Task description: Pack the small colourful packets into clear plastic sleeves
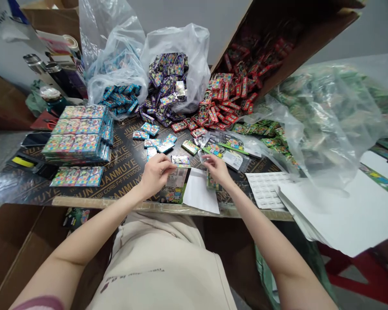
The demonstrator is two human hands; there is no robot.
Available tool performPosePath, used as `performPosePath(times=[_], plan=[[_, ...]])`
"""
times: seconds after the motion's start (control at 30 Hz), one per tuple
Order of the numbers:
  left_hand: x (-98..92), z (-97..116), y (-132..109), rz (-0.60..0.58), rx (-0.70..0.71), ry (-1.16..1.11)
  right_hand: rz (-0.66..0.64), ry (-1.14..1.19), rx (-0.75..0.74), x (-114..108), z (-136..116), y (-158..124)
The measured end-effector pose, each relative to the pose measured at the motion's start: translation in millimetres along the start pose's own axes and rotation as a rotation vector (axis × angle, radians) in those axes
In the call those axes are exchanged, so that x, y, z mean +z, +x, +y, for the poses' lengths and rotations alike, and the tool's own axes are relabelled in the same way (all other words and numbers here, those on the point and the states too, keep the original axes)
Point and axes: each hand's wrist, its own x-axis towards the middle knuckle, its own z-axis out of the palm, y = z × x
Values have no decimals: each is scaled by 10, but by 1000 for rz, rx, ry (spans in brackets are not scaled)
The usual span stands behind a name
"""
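My left hand (156,175) is closed in a pinch at the upper left edge of a dark printed card (173,193) with green edging, which lies near the table's front edge. Just above it is a small purple printed packet (180,160). My right hand (216,169) has thumb and fingers drawn together; a bit of clear film seems to show at the fingertips, but what they hold is unclear. Between the hands is a white sheet (200,191). A green packet (190,147) and several blue packets (152,143) are spread beyond my hands.
Stacked wrapped packs (76,135) stand left. Behind are plastic bags of blue packets (121,98) and purple packets (168,73), and a cardboard box (313,47) spilling red packets (226,94). Rightward are green packets in a clear bag (336,116), a label sheet (267,187) and white paper (345,215).
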Motion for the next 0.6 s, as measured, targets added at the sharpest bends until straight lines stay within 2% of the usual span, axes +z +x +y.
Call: performPosePath(times=[0.07,0.1,0.2,0.27,0.37,0.47,0.6], plan=[[-7,-10,1,12,-17,-16,26,209,-60,-160,-329,83],[-12,-15,2,21,-22,-28,-12,296,-116,-229,-530,109],[-32,-17,3,39,-17,-46,-309,399,-280,-345,-1118,143],[-50,-4,1,31,-13,-41,-455,380,-353,-337,-1380,154],[-71,26,-10,6,-4,-27,-535,329,-408,-255,-1514,189],[-57,38,-26,7,9,-19,-521,276,-411,-190,-1486,234],[23,-7,-47,86,-18,-11,-494,225,-386,-178,-1464,245]])
